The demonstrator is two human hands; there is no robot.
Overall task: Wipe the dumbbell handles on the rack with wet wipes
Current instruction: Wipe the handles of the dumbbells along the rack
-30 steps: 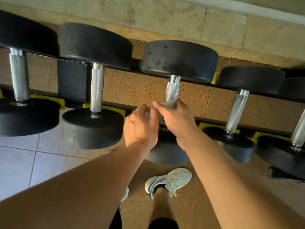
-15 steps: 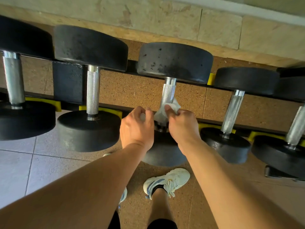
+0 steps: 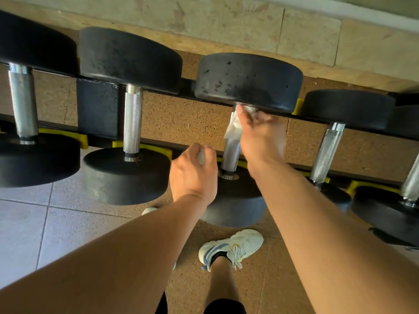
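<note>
- Your right hand [image 3: 258,132] grips a white wet wipe [image 3: 233,125] wrapped against the far end of the middle dumbbell's handle [image 3: 231,155], just under its far head [image 3: 249,81]. The hand is motion-blurred, so exact finger placement cannot be told.
- Your left hand [image 3: 192,171] has its fingers curled around something small and pale [image 3: 201,157]; what it is cannot be told. The hand sits just left of the handle's near end, apart from it.
- The dumbbell lies across the rack [image 3: 97,107], handle running near to far, near head [image 3: 233,207] at the rack's front edge.
- Further dumbbells lie on either side along the rack; the left neighbour's knurled handle [image 3: 132,123] is untouched.
- Yellow cradles [image 3: 145,147] line the rack's front rail.
- A white trainer [image 3: 233,248] stands on the cork floor below.
</note>
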